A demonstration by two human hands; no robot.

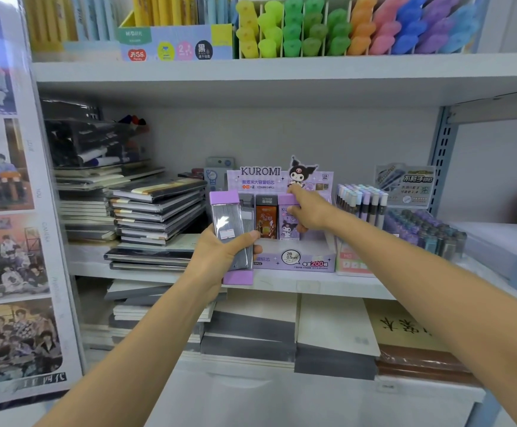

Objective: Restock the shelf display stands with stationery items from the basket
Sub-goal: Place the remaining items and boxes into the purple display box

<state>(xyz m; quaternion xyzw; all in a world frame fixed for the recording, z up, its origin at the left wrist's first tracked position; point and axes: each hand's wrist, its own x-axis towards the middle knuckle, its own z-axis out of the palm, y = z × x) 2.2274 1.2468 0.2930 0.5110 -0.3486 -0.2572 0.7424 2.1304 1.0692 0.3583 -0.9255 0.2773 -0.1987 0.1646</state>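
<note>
A purple Kuromi display stand [300, 261] sits on the middle shelf, holding upright lead cases. My left hand [220, 257] grips a stack of purple-capped clear lead cases [231, 229] just left of the stand's front. Reaching into the stand, my right hand [308, 211] holds a purple Kuromi lead case [288, 224] standing inside, thumb on its front, fingers over its top. An orange-brown case [266, 220] stands beside it. No basket is in view.
Stacks of dark notebooks [155, 211] fill the shelf's left side. A stand of pens [362, 201] and a tray of capped tubes [426, 229] sit to the right. Coloured highlighters [343, 26] line the upper shelf. Paper pads [328, 328] lie below. A poster panel [7, 211] stands at left.
</note>
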